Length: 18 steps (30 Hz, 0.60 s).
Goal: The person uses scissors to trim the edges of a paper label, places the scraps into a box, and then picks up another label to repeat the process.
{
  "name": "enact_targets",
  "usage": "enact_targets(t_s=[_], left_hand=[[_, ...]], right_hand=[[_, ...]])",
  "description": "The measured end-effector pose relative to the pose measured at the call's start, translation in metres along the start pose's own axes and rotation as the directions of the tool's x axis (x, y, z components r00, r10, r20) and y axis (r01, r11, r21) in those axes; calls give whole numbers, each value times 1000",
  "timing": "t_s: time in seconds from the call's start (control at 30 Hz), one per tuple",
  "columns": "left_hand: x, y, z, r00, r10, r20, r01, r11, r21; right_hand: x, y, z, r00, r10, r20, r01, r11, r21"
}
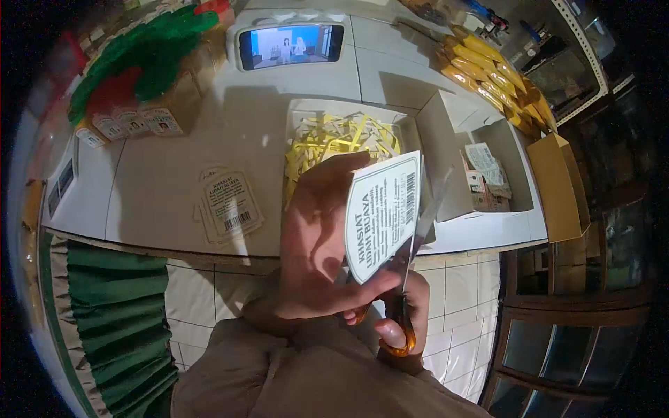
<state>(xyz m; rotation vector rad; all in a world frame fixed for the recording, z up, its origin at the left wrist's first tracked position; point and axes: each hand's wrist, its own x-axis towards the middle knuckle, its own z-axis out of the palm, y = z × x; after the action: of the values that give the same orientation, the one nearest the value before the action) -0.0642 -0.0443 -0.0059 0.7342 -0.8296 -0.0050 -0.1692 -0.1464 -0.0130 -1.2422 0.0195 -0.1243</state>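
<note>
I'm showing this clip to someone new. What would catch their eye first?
At the centre, the left hand holds a printed label while the right hand works orange-handled scissors along its edge. Behind lies a box of yellow paper strips, and a lit phone at the top.

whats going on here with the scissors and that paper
A person is trimming a printed label with orange-handled scissors. The left hand holds the label up while the right hand works the scissors along its edge. Cut labels lie on the counter, and a box of yellow paper scraps sits behind.
</note>
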Motion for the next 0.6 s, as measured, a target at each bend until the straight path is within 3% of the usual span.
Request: enact_targets(t_s=[0.03,0.07,0.13,0.17,0.2,0.23,0.3,0.33,0.37,0.4,0.47,0.53,0.6], left_hand=[[-9,-3,5,991,-27,-131,38,996,80],[-7,-1,1,998,64,2,-61,931,361],[-16,-6,6,991,29,-130,9,959,282],[-20,-7,3,995,29,-95,-2,962,274],[-17,-5,2,992,-3,-123,18,993,119],[-13,-5,1,985,-11,-174,39,986,161],[-9,-2,2,972,-29,-231,77,977,200],[-6,0,4,951,-118,-287,172,970,172],[-5,2,4,918,-204,-340,263,955,138],[-5,2,3,914,-212,-346,271,953,132],[-5,2,-2,918,-193,-346,275,939,205],[-3,2,-3,919,-190,-346,277,936,220],[-3,0,-5,930,-120,-348,274,857,436]], right_hand=[[2,2,-2,998,-25,50,29,997,-74],[1,3,-5,994,-42,101,57,987,-147],[-2,5,-4,997,-19,72,30,988,-151],[-1,2,-4,995,-21,96,41,977,-208],[2,1,-4,992,-26,120,57,963,-264],[5,1,-7,984,-28,178,83,948,-309],[4,2,-4,990,-26,138,61,965,-256],[4,2,-2,993,-39,108,61,977,-205],[5,-1,-7,987,18,157,28,957,-288],[7,-2,-10,988,28,152,17,957,-289],[12,-3,-16,940,4,341,129,922,-365],[10,1,-20,931,-44,361,178,921,-347],[10,2,-26,920,-95,381,230,917,-326]])
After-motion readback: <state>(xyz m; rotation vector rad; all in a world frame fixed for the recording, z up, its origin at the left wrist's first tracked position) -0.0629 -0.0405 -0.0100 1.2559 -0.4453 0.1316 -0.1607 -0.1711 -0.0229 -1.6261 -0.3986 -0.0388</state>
